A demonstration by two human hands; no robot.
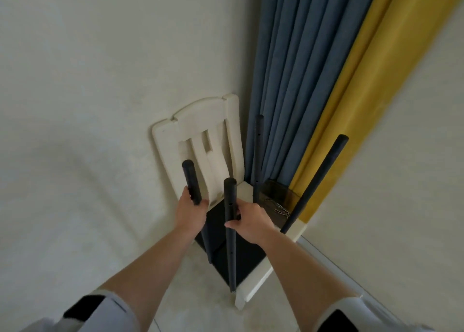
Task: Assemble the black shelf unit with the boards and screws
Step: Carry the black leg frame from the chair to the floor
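Seen from the head camera, looking steeply down into a room corner, a cream wooden chair (200, 135) stands against a pale wall, with blue curtains (296, 80) and a yellow curtain (376, 62) hanging to its right. On the chair seat rests a black board (226, 251), lying flat, and four black poles rise from around it. The left hand (192, 211) has its fingers curled around the near-left pole (192, 181), gripping it below its rounded top. The right hand (247, 221) grips the near-right pole (230, 231), thumb and fingers wrapped around it just under the upper pair of small holes; this pole runs down past the front edge of the board, and its lower end shows a pale tip near the chair's front rail. A third pole (258, 155) stands nearly upright at the back, in front of the blue curtains, and a fourth pole (319, 181) leans outward to the right across the yellow curtain; neither is touched by a hand. Behind the right hand, on a dark surface (278, 193) beside the board, lies a small loose heap of screws (282, 209). Both forearms are bare, with white sleeves (100, 314) carrying dark patches at the bottom edge. The picture is slightly blurred, so the joints between poles and board cannot be made out.
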